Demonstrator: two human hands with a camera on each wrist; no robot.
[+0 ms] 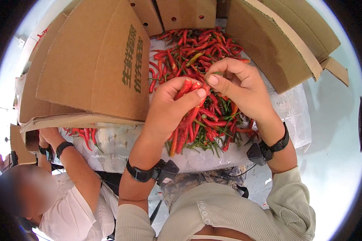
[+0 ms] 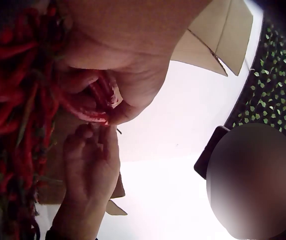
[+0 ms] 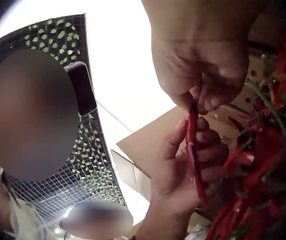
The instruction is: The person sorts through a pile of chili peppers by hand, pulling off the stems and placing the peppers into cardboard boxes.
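My left hand grips several red chili peppers, their cut-looking ends showing between thumb and fingers. Thumb and fingertips of my right hand meet at the stem end of one chili, close against the left thumb. In the right wrist view that red chili lies lengthwise across the left palm, its upper end pinched by the right fingers. Below and behind both hands spreads a pile of red chilies, many with green stems. Right fingertips partly hide the stem.
A large printed cardboard box flap stands on the left, and another cardboard panel on the right. The pile lies on a pale table cover. Another person sits at the left, hands near more chilies.
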